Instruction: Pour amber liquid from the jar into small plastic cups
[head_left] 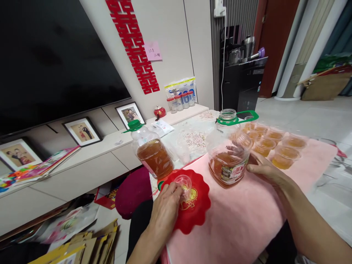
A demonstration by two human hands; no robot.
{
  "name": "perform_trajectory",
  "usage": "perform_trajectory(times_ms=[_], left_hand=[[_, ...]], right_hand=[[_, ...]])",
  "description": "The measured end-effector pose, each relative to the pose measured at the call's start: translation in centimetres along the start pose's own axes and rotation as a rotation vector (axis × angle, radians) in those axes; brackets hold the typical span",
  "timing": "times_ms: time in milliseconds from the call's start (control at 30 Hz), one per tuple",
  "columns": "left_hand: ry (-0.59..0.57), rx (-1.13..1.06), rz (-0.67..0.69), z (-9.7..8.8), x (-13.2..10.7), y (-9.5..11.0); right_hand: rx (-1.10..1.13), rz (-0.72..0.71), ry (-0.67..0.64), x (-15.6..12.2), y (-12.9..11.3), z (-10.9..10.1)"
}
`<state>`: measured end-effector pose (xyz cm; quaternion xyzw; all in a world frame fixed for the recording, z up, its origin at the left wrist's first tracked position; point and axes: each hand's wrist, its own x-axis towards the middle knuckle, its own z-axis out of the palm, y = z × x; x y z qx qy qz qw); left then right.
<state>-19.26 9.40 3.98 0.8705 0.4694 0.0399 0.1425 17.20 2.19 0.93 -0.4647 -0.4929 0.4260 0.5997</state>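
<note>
My left hand is closed on a small clear plastic cup over a red scalloped plate with gold print. Part of the cup is hidden by my fingers. On the right, my right hand wraps round the side of a clear plastic jug, its fingers showing through the wall. The jug stands uncapped and upright, with amber liquid in its lower half and a green handle at its neck. A second jug of amber liquid, with a green cap, stands behind the plate.
Several clear cups of amber liquid stand on the pink cloth at right. A white packet lies behind the capped jug. Lidded jars and framed photos line the cabinet. A purple stool is at left.
</note>
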Motion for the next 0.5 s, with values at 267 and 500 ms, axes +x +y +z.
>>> perform_trajectory(times_ms=[267, 500], left_hand=[[-0.058, -0.066, -0.18, -3.3, -1.8, 1.6], [-0.004, -0.424, -0.144, -2.7, -1.4, 6.6]], right_hand=[[-0.042, 0.028, 0.012, 0.6, 1.0, -0.1], [-0.107, -0.007, 0.005, 1.1, 1.7, -1.2]])
